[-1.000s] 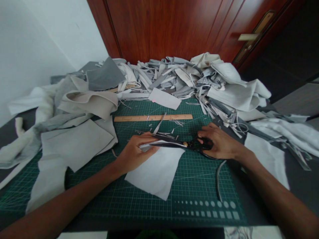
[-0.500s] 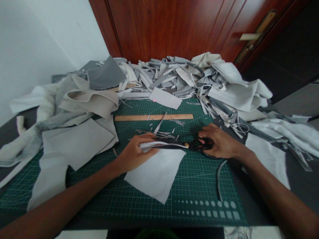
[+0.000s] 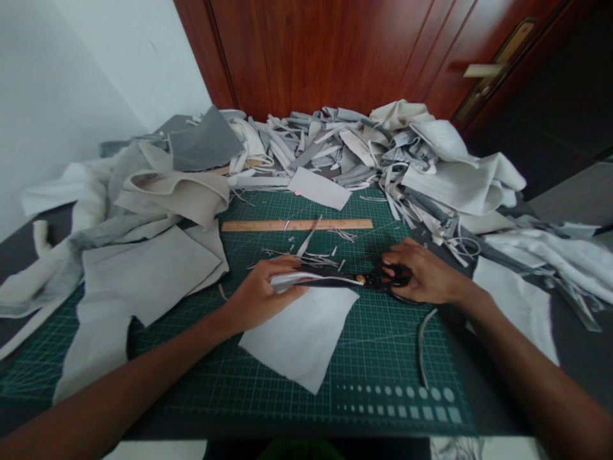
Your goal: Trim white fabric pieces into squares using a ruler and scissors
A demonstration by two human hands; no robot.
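Observation:
My right hand [image 3: 421,273] is closed round the black handles of a pair of scissors [image 3: 361,280], whose blades point left. Between thumb and fingers, my left hand [image 3: 265,291] pinches the edge of a pale piece of material [image 3: 304,335], leather or fabric. That edge lies between the scissor blades, which stand slightly apart around it. The lower part of the piece spreads toward me over the green cutting mat [image 3: 383,345]. Thin cut strips [image 3: 316,259] lie just beyond the blades. My left fingertips partly hide the blade tips.
A wooden ruler [image 3: 297,225] lies across the mat, with a pale rectangle [image 3: 320,188] behind it. Grey and white scraps [image 3: 306,140] are heaped along the back. Larger pieces [image 3: 148,268] lie at left, more material [image 3: 454,166] at right. One curved strip [image 3: 421,348] rests near my right wrist.

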